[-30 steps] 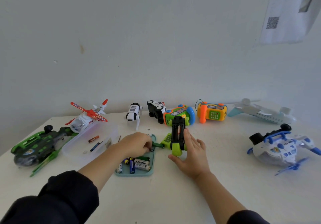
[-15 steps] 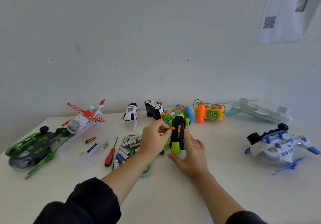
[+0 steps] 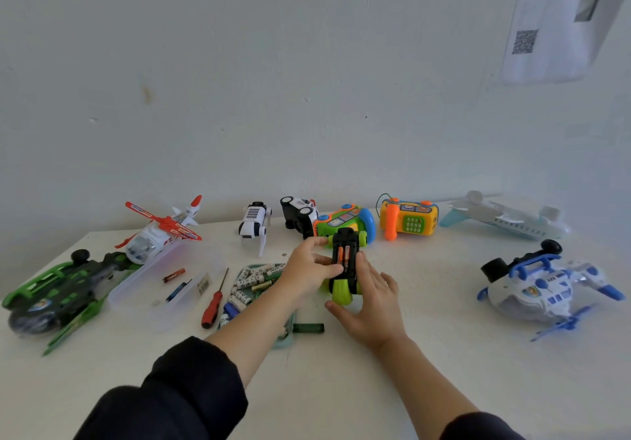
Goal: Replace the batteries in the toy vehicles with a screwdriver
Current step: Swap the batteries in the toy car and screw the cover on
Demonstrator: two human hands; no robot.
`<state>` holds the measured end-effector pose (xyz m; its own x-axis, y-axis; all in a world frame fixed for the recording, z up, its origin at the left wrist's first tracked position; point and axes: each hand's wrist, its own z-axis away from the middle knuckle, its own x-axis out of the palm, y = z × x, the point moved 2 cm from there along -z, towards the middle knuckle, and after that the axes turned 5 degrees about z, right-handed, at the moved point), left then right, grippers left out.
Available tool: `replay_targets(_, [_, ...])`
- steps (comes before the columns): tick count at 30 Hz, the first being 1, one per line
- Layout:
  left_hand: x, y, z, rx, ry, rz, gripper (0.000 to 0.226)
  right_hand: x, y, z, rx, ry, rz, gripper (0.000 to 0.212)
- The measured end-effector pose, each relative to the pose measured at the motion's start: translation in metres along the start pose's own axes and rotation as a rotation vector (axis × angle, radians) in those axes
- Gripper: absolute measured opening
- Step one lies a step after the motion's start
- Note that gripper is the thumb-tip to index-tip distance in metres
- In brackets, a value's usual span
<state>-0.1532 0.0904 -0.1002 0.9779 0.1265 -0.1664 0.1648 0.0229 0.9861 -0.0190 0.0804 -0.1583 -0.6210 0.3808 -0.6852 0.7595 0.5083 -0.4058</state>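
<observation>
Left hand (image 3: pixel 309 269) thumb presses the batteries (image 3: pixel 343 255) into the upturned toy car (image 3: pixel 345 265); right hand (image 3: pixel 370 298) lies flat, fingers straight, bracing its other side.

Shown at frame centre is a black toy car (image 3: pixel 345 262) with lime-green wheels and orange batteries (image 3: pixel 342 255). A red-handled screwdriver (image 3: pixel 213 304) is seen lower left; a green-and-black helicopter (image 3: pixel 58 292) far left; a white-and-blue helicopter (image 3: pixel 546 289) right; an orange toy phone (image 3: pixel 409 222) with green keypad behind.

Bare table (image 3: pixel 426 354) lies open near the person — toys line the back wall, red screwdriver (image 3: pixel 213 304) crowds the left
</observation>
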Motion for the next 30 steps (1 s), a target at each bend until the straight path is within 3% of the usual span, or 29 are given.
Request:
replay_targets(3, [-0.002, 0.004, -0.002, -0.099, -0.032, -0.014, 0.054, 0.001, -0.001, 0.000, -0.008, -0.019, 0.014, 0.091])
replay_targets(6, [-0.011, 0.010, 0.010, -0.039, -0.020, -0.430, 0.044, 0.000, 0.002, -0.001, 0.059, 0.008, 0.023, 0.094])
replay_targets(7, [-0.015, 0.011, 0.021, -0.029, -0.095, -0.553, 0.042, 0.000, 0.006, -0.002, 0.103, 0.022, 0.012, 0.097])
replay_targets(10, [-0.016, -0.001, 0.061, 0.033, -0.536, -1.060, 0.048, 0.001, 0.013, -0.004, 0.203, 0.026, -0.014, 0.104])
replay_targets(12, [-0.015, -0.012, 0.082, 0.191, -0.674, -1.285, 0.038, 0.001, 0.013, -0.005, 0.200, 0.013, -0.014, 0.104])
replay_targets(16, [-0.021, -0.017, 0.081, 0.289, -0.606, -1.211, 0.015, 0.001, 0.007, -0.002, 0.152, 0.013, -0.023, 0.103])
replay_targets(20, [-0.039, -0.010, 0.055, 0.330, -0.299, -1.075, 0.014, 0.000, 0.004, -0.001, 0.110, 0.001, -0.012, 0.102])
replay_targets(23, [-0.058, -0.008, 0.039, 0.322, -0.131, -1.171, 0.019, 0.000, 0.005, -0.001, 0.111, 0.005, -0.012, 0.102])
replay_targets(27, [-0.070, -0.013, 0.033, 0.243, -0.094, -1.304, 0.022, 0.001, 0.005, -0.001, 0.123, 0.019, -0.026, 0.100])
replay_targets(30, [-0.060, -0.012, 0.026, 0.276, -0.041, -1.210, 0.024, 0.001, 0.005, -0.001, 0.119, 0.021, -0.033, 0.099])
